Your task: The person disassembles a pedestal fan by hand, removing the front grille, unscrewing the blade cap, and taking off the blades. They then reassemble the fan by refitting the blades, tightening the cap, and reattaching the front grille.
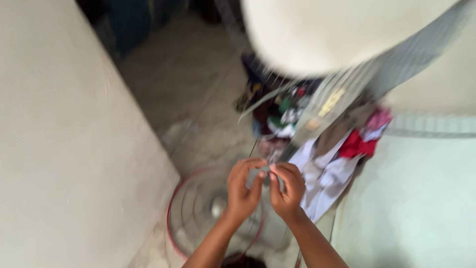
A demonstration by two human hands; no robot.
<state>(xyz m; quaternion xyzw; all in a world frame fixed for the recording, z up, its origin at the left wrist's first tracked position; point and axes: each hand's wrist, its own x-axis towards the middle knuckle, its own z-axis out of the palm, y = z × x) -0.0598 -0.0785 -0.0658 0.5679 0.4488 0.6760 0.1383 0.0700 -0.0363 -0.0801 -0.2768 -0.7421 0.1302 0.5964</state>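
Pinching small blurred object: left hand (244,191), right hand (286,191), fingers curled.

Left hand (243,191) and right hand (287,191) pinch a small blurred item (272,159) together above a red-rimmed fan grille (198,218).

Both bare forearms reach up; the left hand (243,191) and right hand (287,191) meet, fingers (258,183) curled and pinching together.

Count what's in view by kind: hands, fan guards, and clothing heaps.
Bare hands: 2, the left hand and the right hand, fingertips pinched together on something small and blurred
Round red-rimmed wire fan guard: 1
Heap of mixed coloured clothes: 1
Total: 4
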